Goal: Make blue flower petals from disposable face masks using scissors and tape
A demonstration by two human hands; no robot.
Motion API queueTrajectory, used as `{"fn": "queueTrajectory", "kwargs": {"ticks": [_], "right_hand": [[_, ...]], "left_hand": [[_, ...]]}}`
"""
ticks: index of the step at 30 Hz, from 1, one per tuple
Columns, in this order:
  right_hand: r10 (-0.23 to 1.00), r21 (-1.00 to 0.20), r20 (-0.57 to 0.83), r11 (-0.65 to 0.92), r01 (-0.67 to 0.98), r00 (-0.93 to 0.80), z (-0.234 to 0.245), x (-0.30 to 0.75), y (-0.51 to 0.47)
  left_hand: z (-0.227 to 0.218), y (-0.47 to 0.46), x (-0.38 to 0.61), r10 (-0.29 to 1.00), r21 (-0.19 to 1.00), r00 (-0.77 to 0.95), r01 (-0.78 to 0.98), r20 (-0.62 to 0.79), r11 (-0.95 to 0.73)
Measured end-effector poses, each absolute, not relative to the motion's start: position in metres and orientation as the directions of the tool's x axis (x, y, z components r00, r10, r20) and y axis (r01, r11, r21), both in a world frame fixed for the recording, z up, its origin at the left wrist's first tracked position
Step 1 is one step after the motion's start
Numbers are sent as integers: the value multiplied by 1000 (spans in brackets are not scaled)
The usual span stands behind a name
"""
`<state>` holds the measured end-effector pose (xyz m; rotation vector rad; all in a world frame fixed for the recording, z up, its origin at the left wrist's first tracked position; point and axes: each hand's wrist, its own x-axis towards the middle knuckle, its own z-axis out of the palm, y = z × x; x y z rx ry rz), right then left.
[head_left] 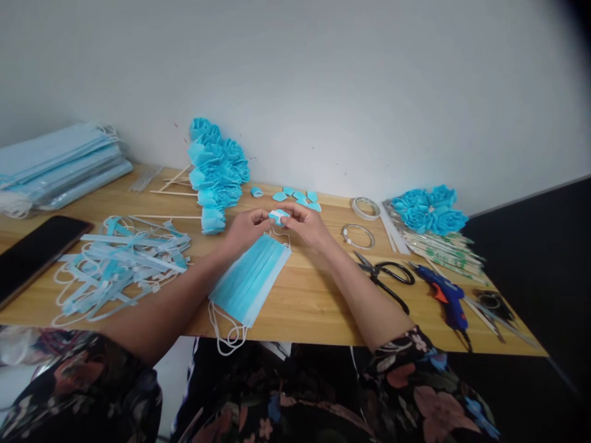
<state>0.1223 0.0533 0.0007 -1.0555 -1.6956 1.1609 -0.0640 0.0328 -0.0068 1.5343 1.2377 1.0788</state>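
Note:
Between the fingertips of both hands is a small blue petal piece (277,216) with a white patch on it. My left hand (249,229) pinches it from the left, and my right hand (305,225) grips its right side. Just below the hands a blue face mask (252,280) lies on the wooden table (314,301), its white ear loops loose. Several cut blue petals (300,197) lie flat behind the hands. One curled petal (257,192) sits a little apart from them.
Blue flowers on sticks (217,166) stand against the wall, left of centre. Mask scraps (124,264), a phone (37,252) and stacked masks (64,163) are on the left. Rightward are tape rolls (365,209), scissors (383,271), a glue gun (443,292) and more flowers (429,209).

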Motion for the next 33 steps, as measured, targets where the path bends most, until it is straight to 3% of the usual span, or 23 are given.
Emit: {"fn": "queueTrajectory", "kwargs": {"ticks": [4,9,11,16,19,24,28,33], "right_hand": [[951,-872,241,300,386,-194,3,127,74],[904,-528,335,413,742,-265,-5,109,113],[878,-483,335,471,738,-341,-10,99,123],[887,-665,352,461,588,-298,-4,111,121],[910,-699,307,414,583,-279,8,134,99],[897,-513,49,399,760,-438,24,147,43],[895,-363,-42,401,841,-445,24,134,12],[916,-281,-39,372,884,-398,16,116,3]], "left_hand": [[-4,27,-63,962,843,159,464,221,-271],[0,17,-59,910,650,316,638,268,-413],[1,15,-58,906,618,341,664,251,-421],[4,17,-62,929,623,244,690,280,-368],[5,20,-66,933,650,151,681,326,-337],[8,24,-73,910,642,96,678,404,-357],[14,27,-74,898,524,159,765,411,-375],[19,15,-70,885,328,426,823,187,-465]]}}
